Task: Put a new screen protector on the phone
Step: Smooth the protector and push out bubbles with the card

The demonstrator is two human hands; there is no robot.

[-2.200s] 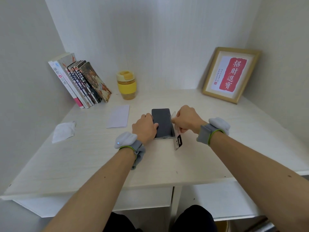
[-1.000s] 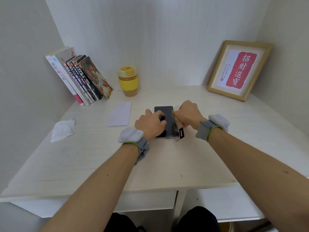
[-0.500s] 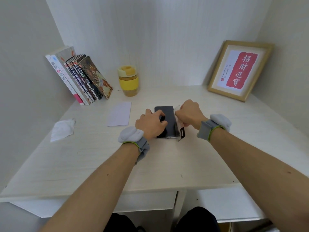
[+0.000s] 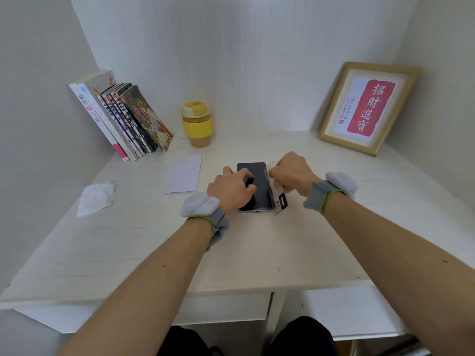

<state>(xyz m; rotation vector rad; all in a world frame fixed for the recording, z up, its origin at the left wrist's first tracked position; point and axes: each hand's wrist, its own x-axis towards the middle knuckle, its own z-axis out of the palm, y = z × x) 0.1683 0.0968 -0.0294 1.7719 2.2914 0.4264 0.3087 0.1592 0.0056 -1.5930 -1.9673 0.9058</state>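
A dark phone [image 4: 261,187] lies screen up on the white desk [image 4: 154,242], in the middle. My left hand [image 4: 231,192] rests on its left half with fingers spread and the thumb pressing on the glass. My right hand [image 4: 291,172] is closed at the phone's right edge, pinching a clear screen protector film [image 4: 276,195] with a black tab at its near end. The film stands tilted up along the phone's right side. How much of the film touches the screen is hidden.
A white paper sheet [image 4: 183,174] lies left of the phone, a crumpled white wipe [image 4: 95,199] farther left. Leaning books [image 4: 120,119] and a yellow cup [image 4: 197,123] stand at the back, a framed picture [image 4: 366,106] at the back right.
My left hand slid from the phone's left edge onto the screen. My right hand brought the film closer against the phone's right side. The view shifted slightly.
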